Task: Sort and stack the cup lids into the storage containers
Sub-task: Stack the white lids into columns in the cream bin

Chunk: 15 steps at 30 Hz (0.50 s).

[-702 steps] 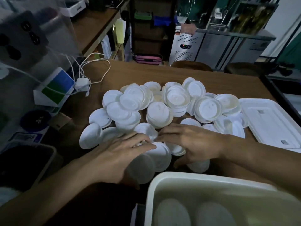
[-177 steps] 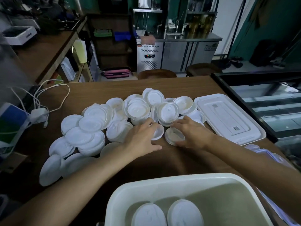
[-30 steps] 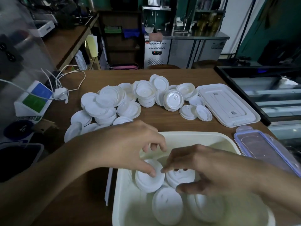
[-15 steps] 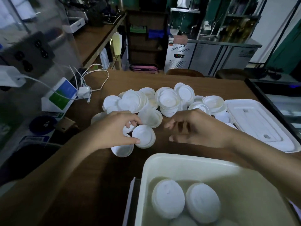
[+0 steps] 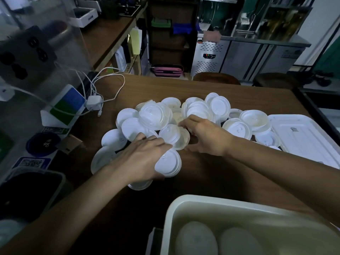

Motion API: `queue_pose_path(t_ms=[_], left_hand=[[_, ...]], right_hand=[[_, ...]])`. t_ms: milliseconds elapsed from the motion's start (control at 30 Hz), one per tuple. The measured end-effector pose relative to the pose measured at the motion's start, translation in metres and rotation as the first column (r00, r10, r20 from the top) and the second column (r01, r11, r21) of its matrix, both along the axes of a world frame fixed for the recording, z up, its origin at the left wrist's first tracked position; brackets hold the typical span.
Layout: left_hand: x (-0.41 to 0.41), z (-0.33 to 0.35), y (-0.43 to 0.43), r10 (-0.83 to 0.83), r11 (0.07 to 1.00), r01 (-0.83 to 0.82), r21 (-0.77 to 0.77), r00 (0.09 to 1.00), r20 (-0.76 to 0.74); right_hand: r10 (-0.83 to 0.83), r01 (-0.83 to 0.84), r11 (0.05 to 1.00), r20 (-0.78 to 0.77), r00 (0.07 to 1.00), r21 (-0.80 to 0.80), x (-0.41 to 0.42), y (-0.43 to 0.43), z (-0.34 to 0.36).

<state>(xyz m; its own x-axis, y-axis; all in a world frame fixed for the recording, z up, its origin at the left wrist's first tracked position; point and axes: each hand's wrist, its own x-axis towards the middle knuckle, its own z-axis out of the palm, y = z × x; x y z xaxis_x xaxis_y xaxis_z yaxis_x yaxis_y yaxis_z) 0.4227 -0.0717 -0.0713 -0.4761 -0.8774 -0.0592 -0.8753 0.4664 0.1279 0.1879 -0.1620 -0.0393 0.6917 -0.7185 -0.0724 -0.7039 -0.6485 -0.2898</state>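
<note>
Dozens of white round plastic cup lids (image 5: 154,115), likely light, flimsy and slippery, crowd the tabletop (image 5: 184,89), best pinched at their rims; the left hand (image 5: 141,159) clasps a small stack (image 5: 168,163), while the right hand (image 5: 206,137) reaches in, its hold impossible to tell.

Dim room, low light. Brown wood surface (image 5: 184,89) in foreground. Long wooden counter (image 5: 110,34) along left side, shelves beneath. Steel under-counter fridge (image 5: 211,57) at far wall, steel cabinets (image 5: 257,59) beside it. Two round stools (image 5: 217,79) just past surface's far edge. Metal rack (image 5: 276,15) of bottles above cabinets. Clear plastic screen (image 5: 46,43) at left. Pale wall (image 5: 316,34) far right.
</note>
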Motion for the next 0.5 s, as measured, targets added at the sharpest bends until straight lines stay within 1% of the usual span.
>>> queue_pose_path(t_ms=[67, 200, 267, 400, 500], left_hand=[[0.001, 0.002, 0.002, -0.013, 0.999, 0.014, -0.037, 0.999, 0.038], [0.001, 0.007, 0.003, -0.016, 1.0, 0.017, -0.025, 1.0, 0.015], [0.003, 0.009, 0.003, -0.013, 1.0, 0.013, -0.02, 1.0, -0.021], [0.005, 0.008, 0.005, 0.039, 0.998, -0.036, 0.045, 0.996, -0.076], [0.006, 0.011, 0.009, 0.07, 0.994, -0.06, 0.093, 0.991, -0.117]], right_hand=[[0.002, -0.002, 1.0, -0.001, 1.0, -0.008, 0.008, -0.005, -0.003], [0.002, -0.002, 1.0, -0.016, 1.0, -0.02, 0.022, -0.008, -0.006], [-0.013, 0.012, 1.0, -0.028, 1.0, -0.012, 0.028, -0.01, -0.009], [-0.046, 0.046, 0.998, -0.024, 0.999, 0.035, 0.038, -0.014, -0.016], [-0.065, 0.065, 0.997, -0.016, 0.998, 0.037, 0.043, -0.013, -0.017]])
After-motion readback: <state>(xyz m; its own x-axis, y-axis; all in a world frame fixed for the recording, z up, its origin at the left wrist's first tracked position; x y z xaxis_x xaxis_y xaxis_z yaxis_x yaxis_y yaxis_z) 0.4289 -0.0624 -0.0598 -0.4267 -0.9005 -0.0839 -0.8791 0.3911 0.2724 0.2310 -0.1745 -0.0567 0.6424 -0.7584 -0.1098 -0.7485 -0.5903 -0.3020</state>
